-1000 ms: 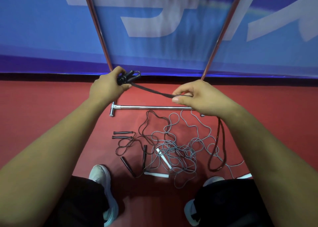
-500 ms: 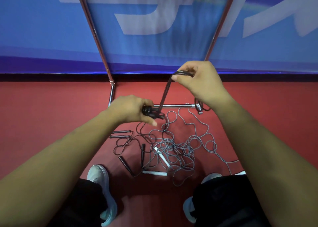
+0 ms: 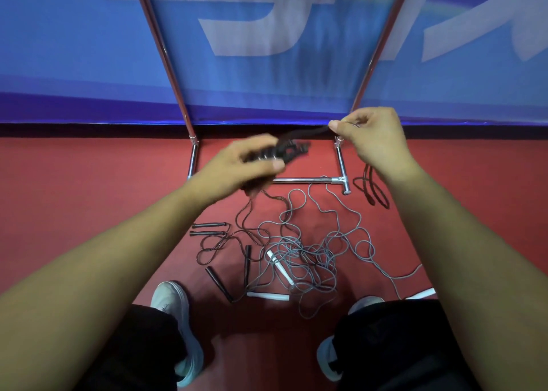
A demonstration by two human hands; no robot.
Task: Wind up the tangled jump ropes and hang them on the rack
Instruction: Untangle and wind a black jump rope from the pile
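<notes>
The left hand [image 3: 237, 169], smeared by motion, curls its fingers round the black handles [image 3: 289, 152] of the jump rope being wound and holds them in the air just in front of the low bar of the rack [image 3: 305, 179]. From that grip the black rope [image 3: 305, 133] runs rightward and slightly upward, its taut stretch close to level, to the right hand [image 3: 375, 137]. That hand pinches it between thumb and forefinger near the right upright [image 3: 382, 49]. Past the pinch the slack [image 3: 372, 190] drops under the wrist and loops on the red floor [image 3: 89, 197] just right of the rack's foot. The free length therefore lies on the right hand's side, and the next wrap probably has to carry it back leftward to the handles. Half a second ago that stretch stood steep, with the right hand almost above the left; now the hands are side by side and farther apart. The other ropes [image 3: 305, 257] lie tangled on the floor between the shoes [image 3: 170, 310] and the rack, not yet wound
</notes>
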